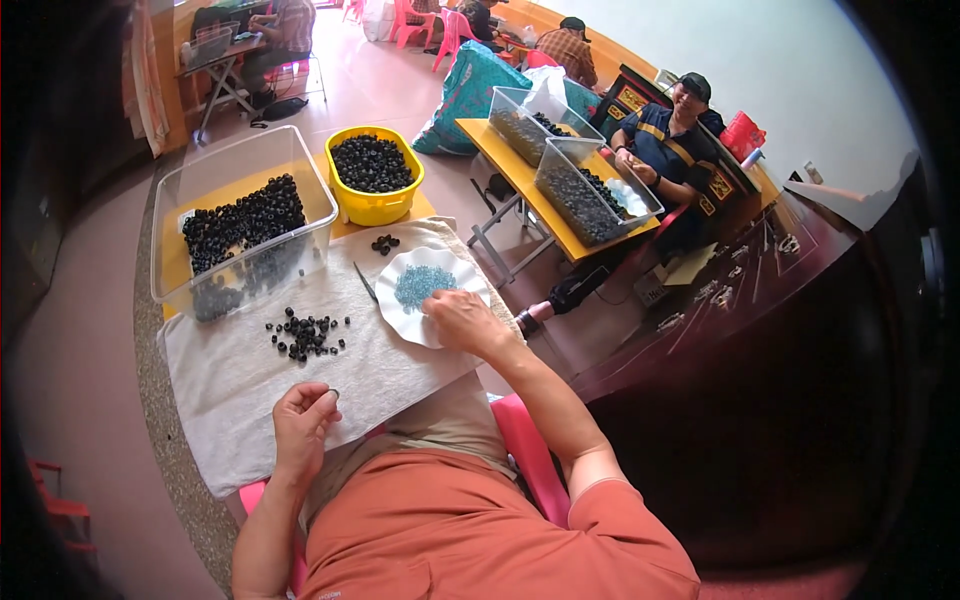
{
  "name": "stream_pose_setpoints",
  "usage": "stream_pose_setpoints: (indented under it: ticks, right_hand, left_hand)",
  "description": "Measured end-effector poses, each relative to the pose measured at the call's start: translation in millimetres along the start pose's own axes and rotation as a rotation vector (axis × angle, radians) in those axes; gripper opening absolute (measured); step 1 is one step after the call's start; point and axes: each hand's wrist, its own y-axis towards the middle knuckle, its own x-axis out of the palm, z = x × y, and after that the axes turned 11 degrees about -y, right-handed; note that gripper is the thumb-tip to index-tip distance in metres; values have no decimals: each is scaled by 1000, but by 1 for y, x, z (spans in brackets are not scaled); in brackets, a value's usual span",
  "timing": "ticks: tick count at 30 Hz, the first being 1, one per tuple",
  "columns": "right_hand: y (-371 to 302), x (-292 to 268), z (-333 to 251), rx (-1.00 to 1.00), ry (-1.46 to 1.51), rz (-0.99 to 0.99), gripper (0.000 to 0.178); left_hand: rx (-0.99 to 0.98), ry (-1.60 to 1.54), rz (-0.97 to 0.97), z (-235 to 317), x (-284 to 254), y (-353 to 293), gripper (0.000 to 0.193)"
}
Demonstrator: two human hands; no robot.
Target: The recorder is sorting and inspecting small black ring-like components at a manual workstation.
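Observation:
My left hand [301, 425] is closed over the near edge of the cloth, pinching a small dark ring-shaped piece [333, 394] between thumb and forefinger. To its right, my right hand [464, 322] reaches over a white scalloped plate [407, 324]. Its fingers are drawn together at a heap of tiny pale blue pieces [421, 285]; whatever the fingertips pinch is hidden. Loose black ring-shaped parts [306, 336] lie scattered on the light cloth [230, 375] beyond my left hand. A slim dark tool, perhaps tweezers [366, 282], rests against the plate's left rim.
A clear plastic bin [318, 215] and a yellow tub [375, 210], both with black parts, stand at the table's far side. A few more black parts [385, 244] lie by the plate. Rightward, another person [668, 140] sits at a table with clear bins [590, 215].

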Motion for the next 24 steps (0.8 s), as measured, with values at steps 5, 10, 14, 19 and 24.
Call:
stream_pose_setpoints:
  ticks: [5,10,14,19,24]
  right_hand:
    - [-3,12,6,4,39,55,22]
    - [-6,9,5,-5,25,100,21]
    - [-7,9,5,-4,73,159,19]
    - [-8,11,5,-28,106,207,18]
    - [-7,21,7,-32,179,331,20]
  left_hand:
    - [0,0,-6,1,3,0,16]
    - [19,-4,-9,-4,-3,2,14]
    - [20,3,-4,-2,1,0,13]
    - [21,-9,-9,0,2,-1,14]
    - [18,-14,-4,0,3,-1,14]
